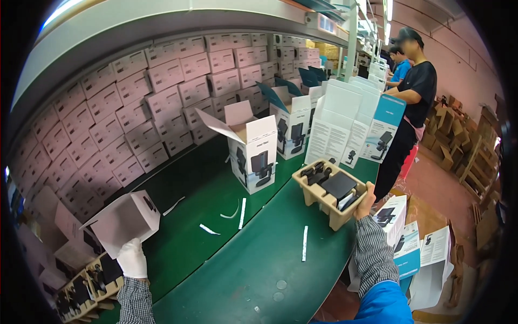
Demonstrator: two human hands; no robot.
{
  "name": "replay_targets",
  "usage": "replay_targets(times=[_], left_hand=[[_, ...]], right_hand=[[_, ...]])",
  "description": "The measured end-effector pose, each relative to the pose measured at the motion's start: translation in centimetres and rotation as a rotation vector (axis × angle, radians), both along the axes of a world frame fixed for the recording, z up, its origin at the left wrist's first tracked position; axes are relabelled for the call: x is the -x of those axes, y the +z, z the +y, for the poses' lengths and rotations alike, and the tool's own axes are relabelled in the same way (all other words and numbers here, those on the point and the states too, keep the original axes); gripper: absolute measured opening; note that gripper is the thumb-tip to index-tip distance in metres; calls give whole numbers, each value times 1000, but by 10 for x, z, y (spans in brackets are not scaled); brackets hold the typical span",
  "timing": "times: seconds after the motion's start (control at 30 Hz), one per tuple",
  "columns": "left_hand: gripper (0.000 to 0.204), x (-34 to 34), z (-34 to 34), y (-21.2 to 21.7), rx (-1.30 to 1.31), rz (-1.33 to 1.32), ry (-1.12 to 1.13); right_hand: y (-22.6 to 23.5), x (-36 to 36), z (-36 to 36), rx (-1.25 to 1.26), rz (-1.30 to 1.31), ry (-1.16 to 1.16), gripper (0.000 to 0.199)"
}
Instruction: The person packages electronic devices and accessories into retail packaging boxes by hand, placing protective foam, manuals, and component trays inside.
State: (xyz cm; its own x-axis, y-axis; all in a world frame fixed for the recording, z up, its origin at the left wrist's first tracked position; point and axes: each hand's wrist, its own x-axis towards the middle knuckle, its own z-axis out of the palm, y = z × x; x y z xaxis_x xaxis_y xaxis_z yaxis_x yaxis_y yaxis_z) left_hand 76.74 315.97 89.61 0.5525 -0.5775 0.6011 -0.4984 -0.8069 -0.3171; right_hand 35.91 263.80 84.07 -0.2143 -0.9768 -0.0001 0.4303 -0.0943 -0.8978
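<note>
My right hand [366, 202], bare, grips the right end of a tan moulded-pulp tray [316, 194], held tilted above the green table. Black device parts [340, 185] sit in its hollows, among them a flat square piece. On the left, my left hand [133, 260] in a white glove has its fingers closed on the lower edge of an open white carton [120, 218], which is tipped with its hollow inside showing. Between my hands stands an upright printed box [259, 166] with its flaps up.
Two more filled pulp trays [86, 291] lie at lower left. White cartons [156, 97] are stacked along the back. Open printed boxes [337, 127] line the far table. Paper strips [305, 244] lie on the green table [243, 275]. More cartons [408, 248] are at right; a person [423, 83] stands beyond.
</note>
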Motion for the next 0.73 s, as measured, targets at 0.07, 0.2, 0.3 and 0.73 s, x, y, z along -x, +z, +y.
replay_targets(times=[0.07, 0.2, 0.3, 0.73], left_hand=[[3, -4, 4, -4, -12, -15, 4], [3, 2, 2, -11, -85, -32, 28], [4, 30, -5, -24, -167, -62, 90], [22, 275, 31, -92, 485, 851, -153]], right_hand=[[6, -12, 27, 11, -4, 124, 32], [-1, -59, 60, 44, 80, 146, 32], [-22, -98, 64, -59, 51, 137, 35], [-100, 15, 176, 18, -34, 81, 31]])
